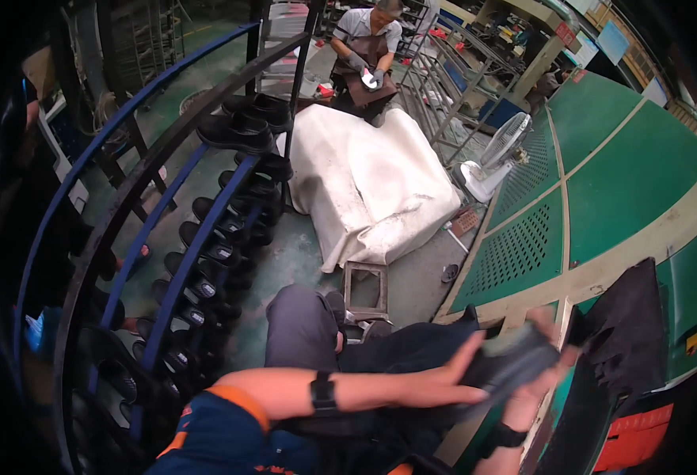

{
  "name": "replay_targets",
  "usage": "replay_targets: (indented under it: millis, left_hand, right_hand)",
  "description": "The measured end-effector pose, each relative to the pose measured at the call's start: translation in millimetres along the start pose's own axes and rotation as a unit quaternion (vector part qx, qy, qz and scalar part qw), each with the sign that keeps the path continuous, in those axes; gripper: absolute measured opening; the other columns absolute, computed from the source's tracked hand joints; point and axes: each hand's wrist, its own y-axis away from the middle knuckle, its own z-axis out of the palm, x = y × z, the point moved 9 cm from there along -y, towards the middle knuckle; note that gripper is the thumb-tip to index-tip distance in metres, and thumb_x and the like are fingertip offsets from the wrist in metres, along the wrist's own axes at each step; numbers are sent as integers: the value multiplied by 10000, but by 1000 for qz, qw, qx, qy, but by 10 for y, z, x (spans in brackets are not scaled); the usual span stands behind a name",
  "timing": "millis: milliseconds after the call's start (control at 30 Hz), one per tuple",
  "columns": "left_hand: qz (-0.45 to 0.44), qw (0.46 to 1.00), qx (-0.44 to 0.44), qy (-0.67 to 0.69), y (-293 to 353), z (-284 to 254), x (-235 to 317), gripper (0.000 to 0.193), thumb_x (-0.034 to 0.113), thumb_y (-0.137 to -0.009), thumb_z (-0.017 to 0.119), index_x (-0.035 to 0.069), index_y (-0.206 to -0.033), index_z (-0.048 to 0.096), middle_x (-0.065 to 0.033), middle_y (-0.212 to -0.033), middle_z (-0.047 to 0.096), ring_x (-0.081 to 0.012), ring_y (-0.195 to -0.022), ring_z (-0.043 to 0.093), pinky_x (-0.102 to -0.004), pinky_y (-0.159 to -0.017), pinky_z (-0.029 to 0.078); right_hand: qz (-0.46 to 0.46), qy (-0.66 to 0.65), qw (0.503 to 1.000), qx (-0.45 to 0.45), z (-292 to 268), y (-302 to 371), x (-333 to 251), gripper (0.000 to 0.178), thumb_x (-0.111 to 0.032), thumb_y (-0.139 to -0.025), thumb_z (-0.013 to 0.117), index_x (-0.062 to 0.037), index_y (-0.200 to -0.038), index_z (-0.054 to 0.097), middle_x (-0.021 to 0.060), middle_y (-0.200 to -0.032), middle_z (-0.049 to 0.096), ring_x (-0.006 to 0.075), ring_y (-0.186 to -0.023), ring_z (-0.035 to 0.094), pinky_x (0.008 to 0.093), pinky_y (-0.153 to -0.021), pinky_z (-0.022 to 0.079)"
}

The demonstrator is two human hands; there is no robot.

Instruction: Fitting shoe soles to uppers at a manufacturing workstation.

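In front of my lap, off to the right, a black shoe [515,366] is held between my two hands, smeared by motion. My left hand [447,378] reaches across from the left and grips the near end, thumb below and fingers above. The right hand [545,376] wraps around the far end, its fingertips blurred. Beneath the shoe, dark cloth [412,348] covers part of my lap. At my left stands a rack with blue rails [180,294], holding rows of black shoes [238,131].
A white cloth [364,174] drapes over a bulky block ahead, with a metal frame [366,289] on the floor before it. Green machine panels [610,150] line the right. A white fan [500,150] stands beside them. A co-worker [368,47] sits beyond, holding a white piece.
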Motion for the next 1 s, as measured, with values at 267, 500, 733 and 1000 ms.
replay_targets:
  millis: [267, 500, 733, 1000]
  left_hand:
    - [-172, 763, 159, 602, 929, -592, -1618, 496, 383, -1012, 504, 50, -1378, 533, -105, -1112, 723, -206, -919, 710, -354, -842, 572]
    - [-288, 828, 346, 333, 1172, -816, -1316, 622, 389, -1018, 463, 70, -1536, 331, -143, -1544, 402, -210, -1319, 506, -340, -1083, 414]
    - [-308, 870, 384, 19, 548, -1630, -1462, 674, 490, -1013, 425, 78, -1538, 334, -157, -1492, 469, -233, -1384, 404, -340, -1148, 279]
    - [-309, 871, 371, 88, 552, -1642, -2042, 642, 544, -1040, 365, -7, -1237, 629, -88, -1308, 607, -185, -1280, 501, -319, -1124, 306]
  right_hand:
    - [381, -74, 873, 296, -1519, 636, 2611, 245, -249, -901, 606, -11, -943, 646, 172, -961, 685, 364, -980, 648, 495, -941, 519]
    - [420, -63, 874, 237, -1270, 580, 2982, 256, -228, -935, 532, 7, -944, 632, 175, -959, 683, 302, -913, 657, 421, -876, 543]
    - [378, 66, 912, 146, -1262, 648, 2908, 263, -204, -924, 546, 38, -962, 642, 176, -946, 692, 283, -905, 673, 387, -858, 549]
    - [398, 124, 867, 274, -1456, 544, 2870, 388, -361, -1013, 553, -3, -1123, 652, 105, -1008, 672, 187, -847, 666, 296, -770, 541]
